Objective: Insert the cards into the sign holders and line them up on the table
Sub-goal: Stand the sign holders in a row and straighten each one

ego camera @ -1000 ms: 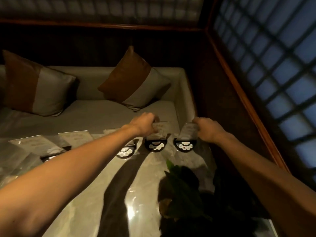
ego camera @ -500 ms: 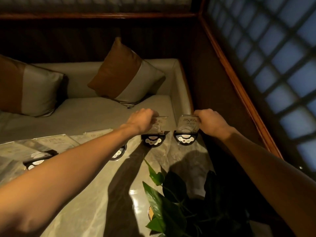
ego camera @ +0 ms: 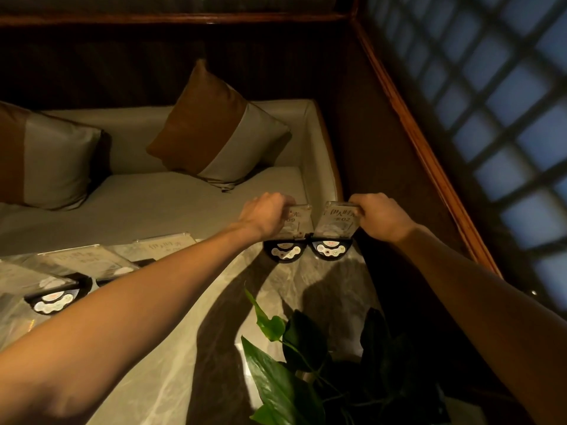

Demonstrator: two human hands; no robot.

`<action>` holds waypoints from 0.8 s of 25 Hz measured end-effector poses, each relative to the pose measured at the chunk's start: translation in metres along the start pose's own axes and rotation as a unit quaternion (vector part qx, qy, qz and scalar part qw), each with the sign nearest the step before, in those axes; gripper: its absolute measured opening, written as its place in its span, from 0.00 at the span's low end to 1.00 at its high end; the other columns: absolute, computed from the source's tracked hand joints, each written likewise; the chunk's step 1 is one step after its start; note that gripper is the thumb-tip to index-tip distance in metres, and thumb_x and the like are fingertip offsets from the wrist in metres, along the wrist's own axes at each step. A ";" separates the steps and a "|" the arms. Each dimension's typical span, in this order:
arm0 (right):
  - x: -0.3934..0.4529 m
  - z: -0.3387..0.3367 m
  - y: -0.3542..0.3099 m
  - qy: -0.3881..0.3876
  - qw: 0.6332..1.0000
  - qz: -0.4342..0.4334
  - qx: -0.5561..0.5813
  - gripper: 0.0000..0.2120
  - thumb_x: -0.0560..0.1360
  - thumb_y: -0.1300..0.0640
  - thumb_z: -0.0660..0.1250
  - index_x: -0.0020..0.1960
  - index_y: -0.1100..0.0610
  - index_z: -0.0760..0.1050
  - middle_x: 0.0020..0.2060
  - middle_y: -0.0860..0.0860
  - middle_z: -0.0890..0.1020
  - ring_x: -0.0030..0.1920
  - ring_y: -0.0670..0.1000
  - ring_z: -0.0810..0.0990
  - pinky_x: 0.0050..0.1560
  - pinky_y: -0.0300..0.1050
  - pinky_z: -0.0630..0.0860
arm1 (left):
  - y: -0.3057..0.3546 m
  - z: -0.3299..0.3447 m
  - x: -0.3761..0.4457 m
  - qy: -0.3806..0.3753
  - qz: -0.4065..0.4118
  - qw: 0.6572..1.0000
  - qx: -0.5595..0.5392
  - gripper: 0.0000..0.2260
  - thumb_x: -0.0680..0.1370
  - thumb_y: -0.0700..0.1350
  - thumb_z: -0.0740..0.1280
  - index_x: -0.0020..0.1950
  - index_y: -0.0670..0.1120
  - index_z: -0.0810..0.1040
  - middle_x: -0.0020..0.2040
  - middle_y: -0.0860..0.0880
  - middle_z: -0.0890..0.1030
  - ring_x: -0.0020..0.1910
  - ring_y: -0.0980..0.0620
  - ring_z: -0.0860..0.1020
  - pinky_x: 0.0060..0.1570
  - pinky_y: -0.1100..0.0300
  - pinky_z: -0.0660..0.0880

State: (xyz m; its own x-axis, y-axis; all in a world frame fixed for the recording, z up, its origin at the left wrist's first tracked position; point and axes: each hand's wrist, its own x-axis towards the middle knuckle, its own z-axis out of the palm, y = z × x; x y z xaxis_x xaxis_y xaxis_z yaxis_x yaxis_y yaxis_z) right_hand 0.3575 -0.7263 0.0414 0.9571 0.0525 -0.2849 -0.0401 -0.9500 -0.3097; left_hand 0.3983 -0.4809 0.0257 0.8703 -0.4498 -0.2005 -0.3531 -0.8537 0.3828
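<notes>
At the far right corner of the table [ego camera: 214, 302], around one o'clock from the plant [ego camera: 294, 363], both hands are gripping sign holders by their top edges. The left hand [ego camera: 264, 214] is pinching the top left corner of one holder [ego camera: 296, 222], and the right hand [ego camera: 379, 214] is pinching the top right corner of its neighbour [ego camera: 336, 223], so both grips are closed on clear plastic. Compared with a second ago, the two holders are standing closer together: their black half-round bases [ego camera: 331, 248] are now just beside each other, nearly touching, where a gap showed earlier. Both cards are facing the person and leaning back a little. That suggests the pair is being squared into a row, and the lining-up step is probably close to done at this end.

Both arms are reaching nearly straight out toward twelve o'clock, wrists level, knuckles up. Off at nine o'clock, more holders [ego camera: 61, 271] are sitting along the table's far edge, partly hidden behind the left forearm, and their spacing looks looser. Beyond the table, two cushions [ego camera: 221, 130] are resting on a bench.
</notes>
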 end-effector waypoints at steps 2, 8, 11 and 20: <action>-0.001 0.000 0.000 0.002 1.000 -0.001 0.001 0.09 0.83 0.60 0.60 0.58 0.54 0.77 0.56 0.54 0.83 0.54 0.54 0.83 0.46 0.46 0.78 | -0.002 0.002 0.002 0.006 -0.004 1.000 -0.015 0.11 0.80 0.43 0.65 0.61 0.51 0.80 0.55 0.47 0.84 0.55 0.45 0.81 0.54 0.49 0.78; -0.002 0.000 0.005 -0.015 0.999 -0.004 0.038 0.09 0.83 0.60 0.59 0.58 0.54 0.77 0.56 0.51 0.82 0.53 0.51 0.82 0.40 0.36 0.75 | 0.000 0.005 0.004 0.011 -0.007 1.000 -0.021 0.10 0.81 0.44 0.64 0.61 0.51 0.80 0.56 0.46 0.84 0.56 0.44 0.80 0.55 0.48 0.77; -0.001 -0.001 0.006 -0.020 0.999 -0.002 0.048 0.08 0.83 0.60 0.60 0.58 0.53 0.77 0.54 0.50 0.82 0.50 0.49 0.80 0.37 0.34 0.71 | 0.000 0.007 0.004 0.014 -0.010 1.000 -0.021 0.12 0.81 0.44 0.63 0.63 0.52 0.79 0.57 0.46 0.83 0.57 0.43 0.80 0.55 0.48 0.78; -0.004 0.000 0.011 -0.019 0.999 -0.003 0.029 0.10 0.83 0.60 0.58 0.61 0.52 0.75 0.59 0.53 0.82 0.56 0.53 0.81 0.48 0.45 0.80 | -0.005 0.018 0.000 0.040 -0.011 0.998 -0.043 0.14 0.80 0.44 0.65 0.64 0.52 0.77 0.58 0.48 0.83 0.57 0.45 0.80 0.54 0.46 0.79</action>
State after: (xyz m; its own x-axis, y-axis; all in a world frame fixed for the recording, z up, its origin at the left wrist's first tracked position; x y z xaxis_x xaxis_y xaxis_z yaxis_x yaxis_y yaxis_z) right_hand 0.3531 -0.7370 0.0389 0.9462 0.0713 -0.3157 -0.0510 -0.9304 -0.3630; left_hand 0.3942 -0.4812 0.0070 0.9033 -0.4064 -0.1376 -0.3067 -0.8358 0.4554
